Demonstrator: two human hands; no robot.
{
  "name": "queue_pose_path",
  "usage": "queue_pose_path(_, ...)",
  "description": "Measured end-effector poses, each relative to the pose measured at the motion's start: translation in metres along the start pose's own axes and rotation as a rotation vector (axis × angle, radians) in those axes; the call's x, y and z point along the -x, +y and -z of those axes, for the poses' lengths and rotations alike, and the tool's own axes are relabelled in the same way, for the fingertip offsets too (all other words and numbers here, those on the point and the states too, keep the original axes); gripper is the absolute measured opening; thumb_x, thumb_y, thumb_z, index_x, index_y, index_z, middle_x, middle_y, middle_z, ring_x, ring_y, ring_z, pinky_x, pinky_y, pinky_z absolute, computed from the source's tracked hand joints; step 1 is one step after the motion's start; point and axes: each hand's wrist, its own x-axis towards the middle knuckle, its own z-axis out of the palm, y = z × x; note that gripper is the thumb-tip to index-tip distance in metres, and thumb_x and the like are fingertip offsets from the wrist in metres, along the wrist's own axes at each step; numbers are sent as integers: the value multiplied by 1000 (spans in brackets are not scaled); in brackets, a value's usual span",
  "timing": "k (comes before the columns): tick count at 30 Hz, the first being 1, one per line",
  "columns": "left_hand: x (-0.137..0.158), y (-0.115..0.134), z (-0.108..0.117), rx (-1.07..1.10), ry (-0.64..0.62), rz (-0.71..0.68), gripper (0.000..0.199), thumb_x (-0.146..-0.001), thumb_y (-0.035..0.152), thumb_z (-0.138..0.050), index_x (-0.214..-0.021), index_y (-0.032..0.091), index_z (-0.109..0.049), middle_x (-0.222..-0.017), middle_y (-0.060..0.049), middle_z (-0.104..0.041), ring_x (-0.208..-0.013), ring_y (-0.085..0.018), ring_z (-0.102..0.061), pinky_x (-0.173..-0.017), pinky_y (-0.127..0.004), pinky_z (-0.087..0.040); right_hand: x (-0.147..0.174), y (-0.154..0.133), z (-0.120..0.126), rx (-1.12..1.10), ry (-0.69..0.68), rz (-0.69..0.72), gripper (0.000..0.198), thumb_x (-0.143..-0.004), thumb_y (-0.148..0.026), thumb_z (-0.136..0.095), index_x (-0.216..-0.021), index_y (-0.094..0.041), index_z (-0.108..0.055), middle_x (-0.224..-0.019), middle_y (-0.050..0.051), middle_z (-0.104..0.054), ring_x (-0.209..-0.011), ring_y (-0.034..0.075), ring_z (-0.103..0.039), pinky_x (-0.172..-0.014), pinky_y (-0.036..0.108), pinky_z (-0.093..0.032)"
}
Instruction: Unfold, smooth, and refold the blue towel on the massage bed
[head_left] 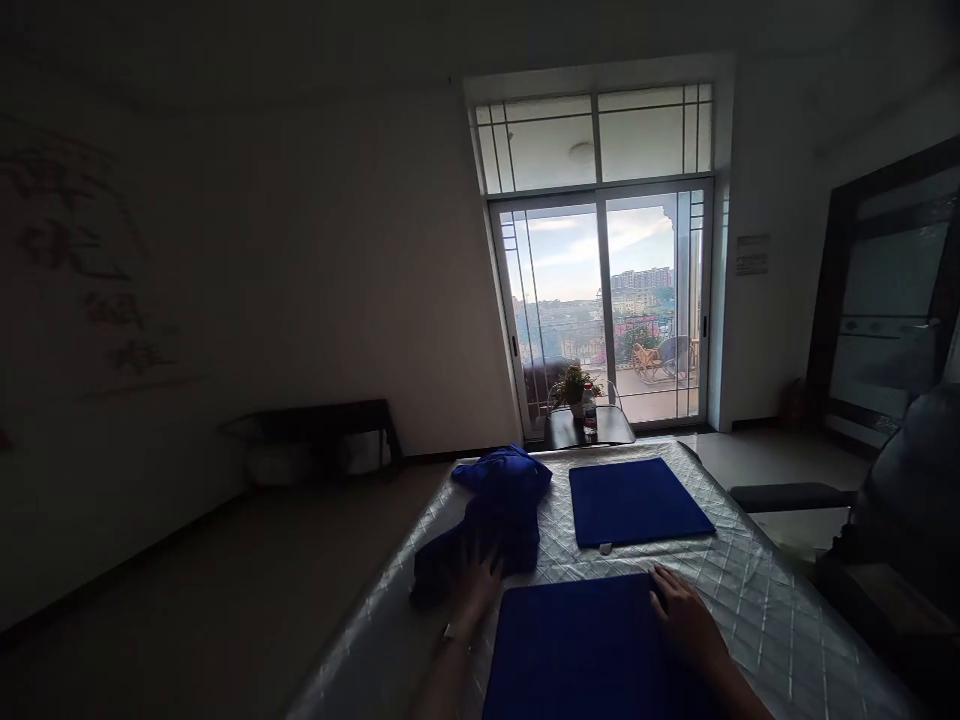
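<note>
My left hand (475, 580) reaches forward with its fingers spread, at the near edge of a crumpled dark blue cloth (495, 520). Whether it presses on the cloth or hovers just over it, I cannot tell. Under my right hand (686, 612) is the right edge of a flat blue square (574, 640), perhaps a cushion or folded cloth. The fingers there lie stretched out on it. Farther off lies a second flat blue square (637, 500), with a small white tag at its near edge. Both squares and the cloth rest on a silvery quilted cover (787, 620).
Beyond the covered surface stands a dark chair (559, 430) bearing a potted plant (574, 385) and a bottle (589, 412). Behind it is a sliding glass door (604, 300). A low dark bench (322, 425) sits along the left wall. Dark furniture (907, 510) rises at the right.
</note>
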Motion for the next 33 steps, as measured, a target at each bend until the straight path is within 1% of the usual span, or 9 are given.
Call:
queue_pose_path(7,-26,-38,-2,54,-46,-72,48,-102,44,-39,-147,38,-53,-165,-6,-41,-153,-38,-26,-117,-71,-16,-5,10,-12,15,21,4,55,-94,-41,-43,-141,-18,-62,-149,9,-59,-145,26,-46,-120,44,-39)
queue_pose_path(12,-29,-42,12,81,-80,-89,45,-98,41,-50,-141,38,-59,-151,-5,-58,-151,-38,-32,-117,-69,-20,-1,2,-5,48,23,15,53,-94,-37,-41,-140,-21,-63,-149,7,-59,-145,24,-46,-122,41,-37)
queue_pose_path(14,-24,-34,20,75,-29,-87,43,-98,38,-49,-140,35,-60,-150,-5,-59,-151,-38,-32,-118,-69,-17,1,-2,-1,66,15,13,53,-95,-36,-40,-140,-20,-63,-150,7,-59,-145,23,-46,-122,40,-36)
queue_pose_path(18,6,21,31,129,101,-182,49,-100,26,-38,-145,27,-56,-156,-8,-53,-155,-34,-26,-124,-64,-12,3,-9,4,74,2,6,52,-94,-32,-41,-139,-20,-64,-149,7,-59,-145,23,-46,-122,39,-36)
queue_pose_path(23,76,152,18,256,-45,-493,45,-97,34,-46,-138,32,-65,-154,-8,-56,-146,-29,-44,-122,-46,-35,8,-15,10,126,36,121,53,-93,-23,-41,-142,-18,-61,-155,8,-53,-149,25,-40,-125,45,-30)
queue_pose_path(25,101,199,7,299,-72,-577,48,-100,38,-42,-144,33,-60,-157,-5,-52,-149,-25,-41,-125,-42,-31,10,-16,11,141,-7,175,54,-92,-20,-40,-143,-16,-59,-155,10,-52,-148,24,-42,-125,45,-29)
queue_pose_path(27,119,230,-4,352,-85,-599,52,-103,36,-33,-151,27,-52,-158,-7,-50,-150,-25,-39,-126,-46,-29,12,-17,12,138,-76,177,56,-92,-19,-39,-144,-14,-58,-153,12,-54,-146,23,-45,-124,42,-33)
queue_pose_path(30,128,241,-17,421,-62,-557,55,-105,36,-27,-154,22,-47,-159,-11,-48,-150,-30,-39,-124,-55,-30,13,-17,12,126,-111,135,57,-91,-19,-39,-145,-15,-58,-152,12,-55,-145,22,-46,-122,40,-35)
queue_pose_path(33,125,217,-24,403,-46,-515,55,-105,45,-31,-155,26,-46,-161,-10,-46,-150,-32,-38,-124,-57,-29,12,-17,12,101,-92,95,56,-91,-22,-40,-144,-17,-59,-152,9,-56,-145,22,-46,-123,39,-34)
